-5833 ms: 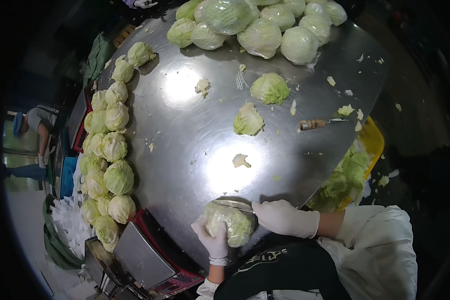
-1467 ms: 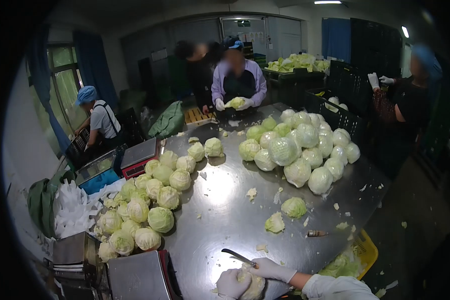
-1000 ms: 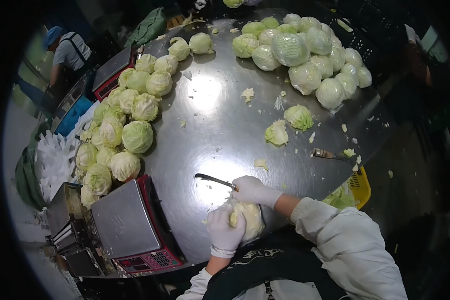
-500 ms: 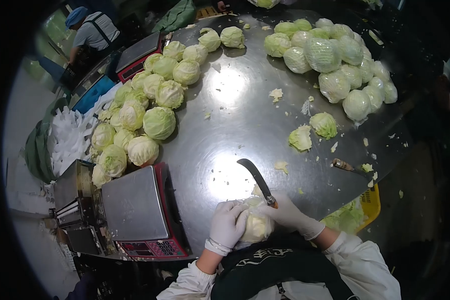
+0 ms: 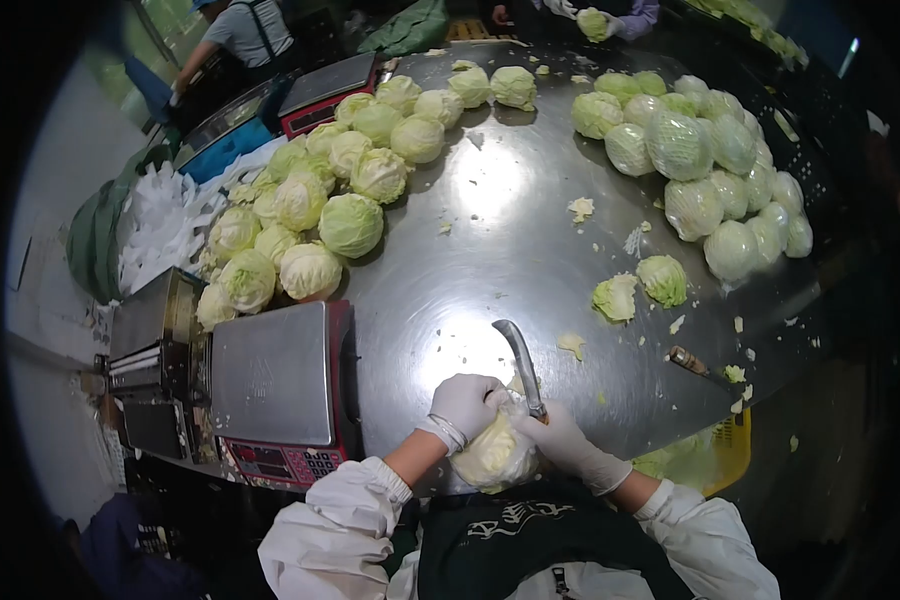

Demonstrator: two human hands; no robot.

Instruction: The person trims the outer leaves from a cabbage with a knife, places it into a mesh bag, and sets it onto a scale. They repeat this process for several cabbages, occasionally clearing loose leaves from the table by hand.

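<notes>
- Table (image 5: pixel 490 250): round, polished steel, glaring under the lights; bare heads (image 5: pixel 310 200) heaped on one side and wrapped heads (image 5: pixel 710 170) on the other, presumably to keep the lots sorted.
- Cabbage (image 5: pixel 492 455): pale, crinkled, at the near edge, steadied by the gloved left hand (image 5: pixel 463 405).
- Right hand (image 5: pixel 568 445): gripped the knife (image 5: pixel 522 362), curved blade pointing away.

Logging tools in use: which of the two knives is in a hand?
The curved-blade knife in the right hand, over the held cabbage; the other knife lies untouched.
</notes>
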